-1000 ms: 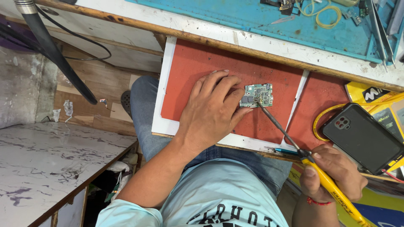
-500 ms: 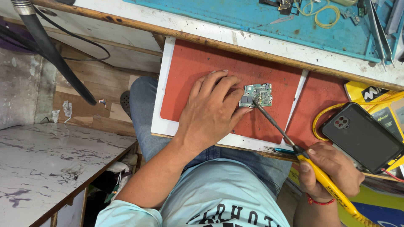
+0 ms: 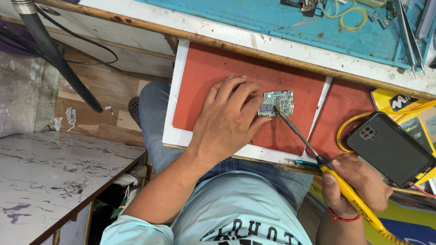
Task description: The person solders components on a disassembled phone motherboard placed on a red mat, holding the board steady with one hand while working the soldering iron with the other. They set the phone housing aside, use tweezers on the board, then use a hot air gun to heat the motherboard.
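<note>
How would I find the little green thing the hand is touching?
Look at the red mat on the wooden bench. By the left hand fingertips lies a small green circuit board, with the soldering iron tip on it. It is the mat's only green, chip-covered piece.

head view | worn high | looks steeply down | close over workbench [image 3: 281, 43]

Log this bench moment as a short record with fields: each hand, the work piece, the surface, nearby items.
left hand: palm down on the mat, fingertips pinning the circuit board
right hand: gripping the yellow soldering iron
iron tip: on the board's lower edge
circuit board: small, green, flat on the red mat
nearby: black phone face down to the right; tweezers on the blue mat
</note>
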A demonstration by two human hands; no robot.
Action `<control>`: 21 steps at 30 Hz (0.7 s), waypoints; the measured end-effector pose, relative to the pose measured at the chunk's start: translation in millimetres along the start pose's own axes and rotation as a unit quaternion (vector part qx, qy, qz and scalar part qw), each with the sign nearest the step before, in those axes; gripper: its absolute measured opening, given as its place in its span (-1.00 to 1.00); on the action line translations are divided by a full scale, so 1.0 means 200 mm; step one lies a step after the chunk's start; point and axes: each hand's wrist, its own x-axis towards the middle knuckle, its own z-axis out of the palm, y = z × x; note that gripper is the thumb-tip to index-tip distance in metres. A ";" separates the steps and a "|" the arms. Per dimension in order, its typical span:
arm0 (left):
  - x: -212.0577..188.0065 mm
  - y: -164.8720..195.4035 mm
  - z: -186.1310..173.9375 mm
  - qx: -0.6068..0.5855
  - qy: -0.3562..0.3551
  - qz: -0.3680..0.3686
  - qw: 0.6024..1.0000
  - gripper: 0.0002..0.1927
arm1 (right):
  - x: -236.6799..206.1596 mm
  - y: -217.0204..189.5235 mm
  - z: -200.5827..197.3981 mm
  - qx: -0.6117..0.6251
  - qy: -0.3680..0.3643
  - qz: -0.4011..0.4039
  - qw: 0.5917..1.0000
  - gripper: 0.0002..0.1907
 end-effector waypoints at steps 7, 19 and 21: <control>0.00 0.00 0.00 -0.004 -0.002 -0.002 1.000 -0.61 | -0.01 0.02 0.01 0.012 0.020 -0.001 1.000 -0.76; 0.00 0.00 0.00 -0.005 -0.005 -0.003 1.000 -0.61 | 0.03 -0.01 0.00 0.004 0.002 -0.004 1.000 -0.76; 0.00 0.00 0.00 -0.005 -0.003 -0.003 1.000 -0.61 | 0.03 -0.01 0.01 0.004 0.001 -0.005 1.000 -0.75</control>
